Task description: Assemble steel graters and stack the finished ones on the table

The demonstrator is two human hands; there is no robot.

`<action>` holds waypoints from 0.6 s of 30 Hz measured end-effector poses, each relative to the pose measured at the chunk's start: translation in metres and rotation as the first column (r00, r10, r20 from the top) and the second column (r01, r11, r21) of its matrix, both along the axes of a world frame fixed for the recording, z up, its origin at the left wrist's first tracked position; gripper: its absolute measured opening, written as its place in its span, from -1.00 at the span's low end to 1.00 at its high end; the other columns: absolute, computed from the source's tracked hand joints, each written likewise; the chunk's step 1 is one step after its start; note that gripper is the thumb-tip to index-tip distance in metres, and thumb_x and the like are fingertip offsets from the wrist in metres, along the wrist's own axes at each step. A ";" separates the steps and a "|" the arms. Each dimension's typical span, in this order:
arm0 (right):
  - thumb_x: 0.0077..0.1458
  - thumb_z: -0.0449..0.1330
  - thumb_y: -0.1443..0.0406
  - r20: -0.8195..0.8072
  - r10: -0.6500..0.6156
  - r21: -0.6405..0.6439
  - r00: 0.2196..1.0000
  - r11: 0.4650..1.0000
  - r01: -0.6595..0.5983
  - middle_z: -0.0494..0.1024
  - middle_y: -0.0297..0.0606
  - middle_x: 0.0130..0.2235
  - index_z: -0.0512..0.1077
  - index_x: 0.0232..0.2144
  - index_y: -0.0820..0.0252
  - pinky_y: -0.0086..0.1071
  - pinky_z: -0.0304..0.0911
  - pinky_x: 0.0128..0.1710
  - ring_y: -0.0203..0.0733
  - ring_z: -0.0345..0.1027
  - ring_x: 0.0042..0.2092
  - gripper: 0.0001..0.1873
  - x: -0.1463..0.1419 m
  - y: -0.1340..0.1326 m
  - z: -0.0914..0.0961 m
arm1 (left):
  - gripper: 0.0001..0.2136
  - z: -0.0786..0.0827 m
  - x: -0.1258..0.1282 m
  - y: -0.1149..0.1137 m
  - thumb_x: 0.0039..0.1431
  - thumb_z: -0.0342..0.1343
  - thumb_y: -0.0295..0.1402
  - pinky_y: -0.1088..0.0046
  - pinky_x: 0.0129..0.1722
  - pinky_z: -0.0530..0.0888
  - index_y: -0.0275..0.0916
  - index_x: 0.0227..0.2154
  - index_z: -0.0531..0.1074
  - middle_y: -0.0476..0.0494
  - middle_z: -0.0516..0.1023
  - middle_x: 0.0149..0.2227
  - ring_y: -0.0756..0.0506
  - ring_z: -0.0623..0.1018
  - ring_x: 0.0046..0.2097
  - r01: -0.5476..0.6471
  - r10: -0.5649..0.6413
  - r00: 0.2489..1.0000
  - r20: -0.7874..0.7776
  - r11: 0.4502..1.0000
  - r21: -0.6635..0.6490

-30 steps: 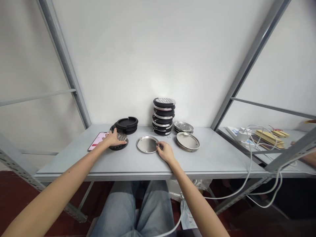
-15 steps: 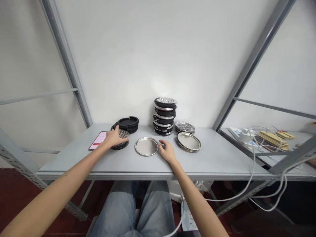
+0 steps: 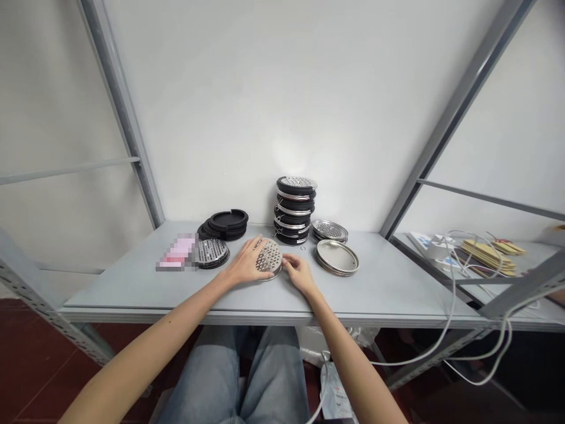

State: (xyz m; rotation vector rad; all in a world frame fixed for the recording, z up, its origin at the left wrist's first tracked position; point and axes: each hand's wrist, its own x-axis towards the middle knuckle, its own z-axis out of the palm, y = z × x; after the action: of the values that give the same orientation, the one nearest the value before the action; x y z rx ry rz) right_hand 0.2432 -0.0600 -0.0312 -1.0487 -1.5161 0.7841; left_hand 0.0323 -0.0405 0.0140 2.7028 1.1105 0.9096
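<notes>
A pale grey surface (image 3: pixel 379 288) stands against a white wall (image 3: pixel 220 118), between slanting metal posts (image 3: pixel 463 106), over a dark red floor (image 3: pixel 39 359). A white cable (image 3: pixel 415 360) loops below its right end. Pixel blocks cover the phone (image 3: pixel 179 250) on the left; print on the packet (image 3: pixel 335 391) below the surface is too small to read.

Half a second ago the left hand (image 3: pixel 247 265) lay on the grater stack (image 3: pixel 212 253); now it holds a grater disc (image 3: pixel 270 257), fingers spread across it, over the round tray (image 3: pixel 272 277) at the middle of the surface. The right hand (image 3: pixel 300 274) remains at the right rim, fingertips close together; whether they grip, I cannot tell.
</notes>
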 end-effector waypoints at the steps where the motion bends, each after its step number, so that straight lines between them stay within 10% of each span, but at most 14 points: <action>1: 0.05 0.16 0.09 -0.027 0.014 -0.014 1.000 1.000 -0.014 0.62 -0.13 -0.24 0.49 -0.21 0.24 -0.19 0.38 -0.13 -0.07 0.51 -0.22 -0.63 0.001 0.001 -0.001 | -0.07 -0.002 0.002 0.000 -0.18 0.34 -0.04 0.05 0.24 0.17 -0.22 0.25 0.07 -0.38 0.08 0.30 -0.37 0.16 0.28 0.011 -0.011 1.000 0.005 1.000 0.009; 18: -0.13 0.10 0.26 -0.010 -0.142 -0.103 0.990 0.985 0.140 0.59 -0.21 -0.46 0.46 -0.29 0.32 -0.32 0.36 -0.37 -0.16 0.45 -0.43 -0.68 0.006 0.008 -0.005 | -0.10 -0.014 -0.038 -0.007 -0.05 0.28 0.01 0.04 0.27 0.15 -0.23 0.30 0.05 -0.35 0.12 0.31 -0.35 0.13 0.32 0.009 -0.008 1.000 0.002 0.993 -0.114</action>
State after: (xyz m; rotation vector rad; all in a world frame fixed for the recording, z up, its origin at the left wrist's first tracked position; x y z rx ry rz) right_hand 0.2490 -0.0525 -0.0360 -1.2084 -1.3822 0.7752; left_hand -0.0054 -0.0473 -0.0004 2.6123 1.1139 0.8207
